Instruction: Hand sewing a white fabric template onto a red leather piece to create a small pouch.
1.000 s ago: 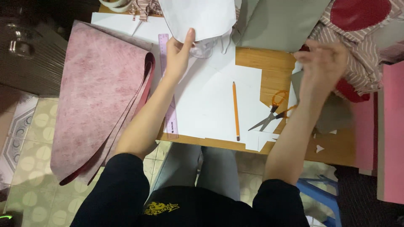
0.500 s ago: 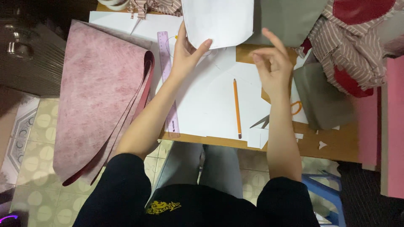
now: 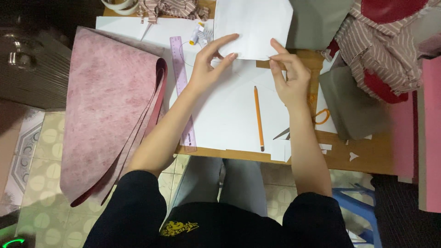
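Your left hand (image 3: pixel 207 68) pinches the lower left edge of the white sheet (image 3: pixel 253 25), thumb and forefinger closed on it, the other fingers loosely spread. Your right hand (image 3: pixel 288 76) grips the same bottom edge farther right, fingertips pressed together on the paper. The sheet is held up over the far side of the table (image 3: pixel 367 154), above a larger paper (image 3: pixel 229 115) lying flat. A pencil (image 3: pixel 258 117) rests on that paper just beside your right wrist. A pink ruler (image 3: pixel 183 87) lies under your left forearm. Scissors (image 3: pixel 317 117) are partly hidden behind your right arm. Pink felt (image 3: pixel 108 105) hangs off the table's left edge
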